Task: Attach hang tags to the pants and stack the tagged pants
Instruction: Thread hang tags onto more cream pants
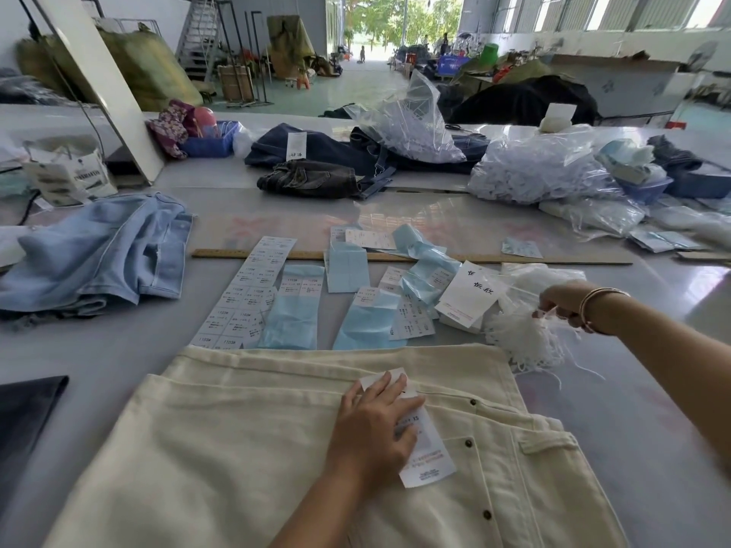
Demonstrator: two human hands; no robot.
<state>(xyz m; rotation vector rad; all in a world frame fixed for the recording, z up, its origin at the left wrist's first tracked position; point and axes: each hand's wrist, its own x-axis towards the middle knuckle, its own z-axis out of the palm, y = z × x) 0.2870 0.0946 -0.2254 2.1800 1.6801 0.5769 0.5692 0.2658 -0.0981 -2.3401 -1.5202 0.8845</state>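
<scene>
On cream pants (pixel 237 448), hang tag (pixel 429 456) under flat left fingers (pixel 389 393); right fingers (pixel 553 306) pinch strings (pixel 522 338).

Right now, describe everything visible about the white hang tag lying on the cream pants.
The hang tag is a white paper rectangle with small printed text, including red lines near its lower end. It lies flat, slightly slanted, on the cream pants near the buttoned fly. The left hand rests on it with straight fingers, covering its middle. No string is visibly attached.
</scene>
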